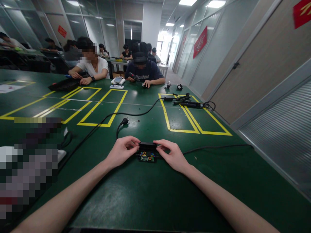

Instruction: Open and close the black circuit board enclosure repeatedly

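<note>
Pinching the cover [148,145] at its ends, clamping left grip [123,150] and right grip [174,155] on it. Holding it just beyond the exposed board [143,158], on the near side of the bench [165,200]. Probably best evening the pressure, tilting slowly, sparing the coils [149,158], not tugging the cord [213,148].

**Dim up front, blown out behind**

Lit by ceiling lights [216,4], with the far window [159,44] washed out. Shows soft glare on the table [107,187]. Looks clear at the left hand [123,150] and right hand [174,156], fuzzy farther back. Warps at the edges, blocky lower left.
</note>
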The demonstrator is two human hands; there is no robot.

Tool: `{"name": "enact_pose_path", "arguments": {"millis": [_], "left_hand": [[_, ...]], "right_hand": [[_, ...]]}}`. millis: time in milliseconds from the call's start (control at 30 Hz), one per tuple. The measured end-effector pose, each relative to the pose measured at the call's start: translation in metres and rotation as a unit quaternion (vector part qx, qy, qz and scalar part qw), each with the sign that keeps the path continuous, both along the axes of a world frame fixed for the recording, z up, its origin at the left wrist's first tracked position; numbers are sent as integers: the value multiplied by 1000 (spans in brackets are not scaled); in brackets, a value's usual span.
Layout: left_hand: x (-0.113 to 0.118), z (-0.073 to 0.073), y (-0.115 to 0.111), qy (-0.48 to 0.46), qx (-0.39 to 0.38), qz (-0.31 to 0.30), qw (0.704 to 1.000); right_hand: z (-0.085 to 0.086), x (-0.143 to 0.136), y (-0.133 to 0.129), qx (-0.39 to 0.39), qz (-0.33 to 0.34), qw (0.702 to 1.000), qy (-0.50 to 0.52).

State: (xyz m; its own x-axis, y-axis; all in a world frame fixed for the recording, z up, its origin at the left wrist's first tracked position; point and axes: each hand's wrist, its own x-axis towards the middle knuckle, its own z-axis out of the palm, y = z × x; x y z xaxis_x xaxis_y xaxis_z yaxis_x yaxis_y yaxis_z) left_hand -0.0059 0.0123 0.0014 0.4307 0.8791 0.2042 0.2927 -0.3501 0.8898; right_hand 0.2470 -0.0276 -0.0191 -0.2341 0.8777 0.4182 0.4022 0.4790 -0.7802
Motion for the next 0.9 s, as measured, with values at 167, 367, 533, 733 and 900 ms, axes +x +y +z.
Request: {"name": "enact_pose_path", "arguments": {"millis": [167, 367, 533, 733, 900], "left_hand": [[1, 0, -1, 17, 42, 5, 999], [0, 2, -2, 22, 69, 15, 997], [1, 3, -2, 24, 89, 12, 996], [2, 4, -3, 37, 94, 13, 995], [0, 4, -4, 62, 120, -13, 991]], "right_hand": [[1, 1, -1, 10, 8, 1000, -8], [2, 0, -3, 49, 13, 999, -4], [2, 0, -3, 57, 18, 998, -14], [5, 1, -4, 56, 29, 998, -26], [7, 4, -6, 68, 81, 993, -50]]}}
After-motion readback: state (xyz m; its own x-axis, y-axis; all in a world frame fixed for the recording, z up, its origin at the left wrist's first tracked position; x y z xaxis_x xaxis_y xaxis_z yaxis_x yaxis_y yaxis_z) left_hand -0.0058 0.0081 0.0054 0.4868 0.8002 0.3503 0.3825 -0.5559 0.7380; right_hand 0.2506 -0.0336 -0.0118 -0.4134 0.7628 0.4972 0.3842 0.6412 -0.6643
